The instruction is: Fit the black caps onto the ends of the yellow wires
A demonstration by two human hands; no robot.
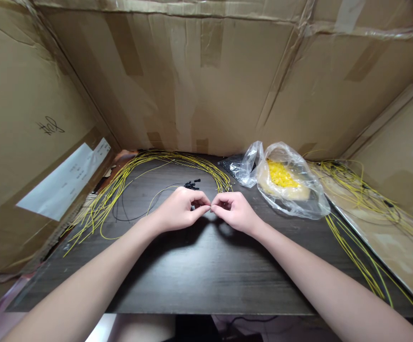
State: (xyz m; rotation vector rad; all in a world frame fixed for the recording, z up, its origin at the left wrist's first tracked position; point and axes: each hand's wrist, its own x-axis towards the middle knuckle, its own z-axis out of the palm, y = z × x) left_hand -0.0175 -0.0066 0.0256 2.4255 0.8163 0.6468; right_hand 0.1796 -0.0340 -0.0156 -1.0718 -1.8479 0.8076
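Two bare forearms, reaching forward from the lower corners over a dark wood-grain table [206, 280], angled inward to meet at centre. Left hand [180, 209] and right hand [235, 212], backs upward, fingers curled, wrists slightly raised. Grip: the fingertips [208, 206] of the two hands are brought together in a close pinch, tip nearly to tip; whether anything fine is caught between them is too small to tell. Just beyond the left hand's knuckles, a small cluster of black connectors [192, 185] lies on the tabletop, near the pinch but not touching it. A loose sweep of thin yellow wires [121, 192] curves around that cluster on the far and left sides, with a thin black wire [128, 214] among them. To the right of the hands, a clear plastic bag of yellow pieces [280, 175] sits beside a second clear bag [244, 166] holding dark items. Further right, more yellow wires [356, 251] lie over a pale board [377, 237]. Taped cardboard sheets [178, 80] line the back and sides.
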